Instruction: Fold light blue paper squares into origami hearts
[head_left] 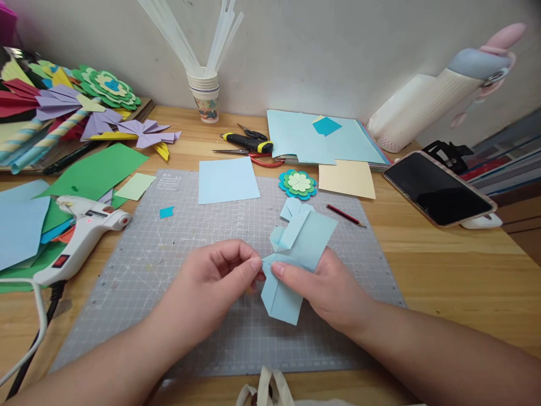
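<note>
Item: one folded pale blue paper piece point(311, 235), creased into several flaps and held between two hands over the grey gridded cutting mat point(169, 304), which lies on the light wooden surface point(448, 270).

Left hand point(213, 279): thumb and fingertips brought together at the paper's pointed left corner.

Right hand point(333, 290): closed on the same paper, thumb laid across the middle creases; the fingers underneath are mostly hidden.

Handling, as judged: very light, thin and fairly crisp; stiffer along the creases, floppy in the wide single panels. Not likely to be slippery, but easily dented, miscreased or torn at the narrow corner. Best hold: a flat, light pinch where the layers overlap near the centre, with the other hand's fingertips at the very edge of the corner. Poor hold: the raised folded flap on the upper side, which pressure could flatten.

Nearby: a small folded light blue paper piece point(291, 208), just beyond the held paper; a layered blue and green paper flower point(297, 184) farther out; a flat pale blue paper sheet point(229, 180) to its left; a dark red and black pencil point(346, 216) to the right; a white glue gun point(84, 239) left of the mat.
</note>
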A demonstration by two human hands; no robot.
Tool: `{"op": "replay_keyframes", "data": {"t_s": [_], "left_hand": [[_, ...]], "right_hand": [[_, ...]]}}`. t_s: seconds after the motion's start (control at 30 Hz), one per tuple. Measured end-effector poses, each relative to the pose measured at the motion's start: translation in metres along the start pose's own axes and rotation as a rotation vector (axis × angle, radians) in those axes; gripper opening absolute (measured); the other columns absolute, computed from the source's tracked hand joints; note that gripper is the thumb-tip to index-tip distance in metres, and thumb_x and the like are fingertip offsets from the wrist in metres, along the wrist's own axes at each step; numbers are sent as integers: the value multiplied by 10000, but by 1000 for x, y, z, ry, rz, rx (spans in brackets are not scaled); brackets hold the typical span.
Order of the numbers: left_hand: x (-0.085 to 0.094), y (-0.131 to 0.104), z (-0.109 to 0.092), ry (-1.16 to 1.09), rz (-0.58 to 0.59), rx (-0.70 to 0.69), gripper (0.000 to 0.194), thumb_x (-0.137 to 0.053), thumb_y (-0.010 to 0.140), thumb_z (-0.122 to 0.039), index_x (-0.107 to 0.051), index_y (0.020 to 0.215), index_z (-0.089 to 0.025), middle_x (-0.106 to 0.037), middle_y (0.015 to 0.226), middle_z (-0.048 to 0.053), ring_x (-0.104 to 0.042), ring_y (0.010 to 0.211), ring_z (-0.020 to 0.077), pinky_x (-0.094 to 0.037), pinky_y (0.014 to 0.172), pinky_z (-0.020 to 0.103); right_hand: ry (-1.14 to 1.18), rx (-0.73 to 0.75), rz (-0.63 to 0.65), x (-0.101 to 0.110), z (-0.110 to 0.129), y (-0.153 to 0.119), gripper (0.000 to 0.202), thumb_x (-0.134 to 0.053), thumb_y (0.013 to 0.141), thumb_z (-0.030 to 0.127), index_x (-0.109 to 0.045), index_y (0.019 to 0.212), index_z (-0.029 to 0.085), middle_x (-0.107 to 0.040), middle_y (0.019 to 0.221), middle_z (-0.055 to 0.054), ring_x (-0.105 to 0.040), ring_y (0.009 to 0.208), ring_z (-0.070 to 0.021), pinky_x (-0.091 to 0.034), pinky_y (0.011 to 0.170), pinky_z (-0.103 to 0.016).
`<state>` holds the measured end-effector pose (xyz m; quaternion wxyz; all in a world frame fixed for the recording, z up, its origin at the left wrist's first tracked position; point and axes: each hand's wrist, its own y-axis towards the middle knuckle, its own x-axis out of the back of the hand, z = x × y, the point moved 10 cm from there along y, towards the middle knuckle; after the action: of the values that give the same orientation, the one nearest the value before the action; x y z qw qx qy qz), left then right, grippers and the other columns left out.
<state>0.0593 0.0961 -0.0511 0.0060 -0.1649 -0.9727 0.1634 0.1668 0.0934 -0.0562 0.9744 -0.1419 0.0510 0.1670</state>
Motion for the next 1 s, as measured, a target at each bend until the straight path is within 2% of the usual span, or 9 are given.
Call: {"op": "replay_keyframes", "data": {"t_s": [0.13, 0.33, 0.53, 0.7, 0.87, 1.0], "left_hand": [[-1, 0, -2, 25, -10, -7, 185, -661, 758, -312, -595, 664, -168, -551, 606, -40, -473, 572, 86, -400, 543, 191], [3, 0, -6, 6, -26, -36, 196, -657, 761, -311, -588, 648, -166, -556, 613, -33, -462, 573, 88, -385, 547, 199], [1, 0, -3, 139, -25, -34, 153, -604, 770, -271, -581, 655, -174, -522, 604, -41, -445, 571, 93, -363, 542, 208], [2, -2, -8, 256, -30, -106, 124, -575, 764, -223, -565, 647, -184, -518, 613, -43, -461, 593, 100, -372, 557, 211], [4, -1, -9, 306, -45, -90, 125, -569, 765, -247, -575, 658, -184, -541, 618, -35, -477, 591, 106, -385, 558, 218], [3, 0, -12, 352, -41, -104, 130, -562, 760, -244, -570, 643, -188, -526, 601, -38, -470, 580, 107, -380, 546, 219]], "right_hand": [[-72, 7, -18, 2, 2, 0, 72, -635, 749, 232, -586, 714, 192, -604, 674, 31, -573, 640, -121, -488, 568, -225], [-21, -49, 15, 0, -6, 2, 158, -668, 773, 328, -632, 782, 175, -614, 715, 5, -546, 639, -123, -467, 571, -233], [-131, -29, 20, -1, -6, 2, 121, -623, 775, 252, -600, 688, 172, -541, 622, 30, -470, 577, -102, -416, 555, -221], [-229, -19, 36, -2, -6, 1, 122, -605, 793, 283, -627, 741, 175, -585, 672, 11, -519, 620, -129, -450, 595, -243], [-279, -21, -3, 2, -4, 1, 126, -600, 789, 288, -648, 741, 182, -617, 695, -5, -555, 657, -154, -471, 640, -267], [-282, -27, 18, 1, -4, 1, 82, -600, 787, 256, -648, 790, 190, -642, 752, -14, -576, 708, -169, -484, 671, -279]]}}
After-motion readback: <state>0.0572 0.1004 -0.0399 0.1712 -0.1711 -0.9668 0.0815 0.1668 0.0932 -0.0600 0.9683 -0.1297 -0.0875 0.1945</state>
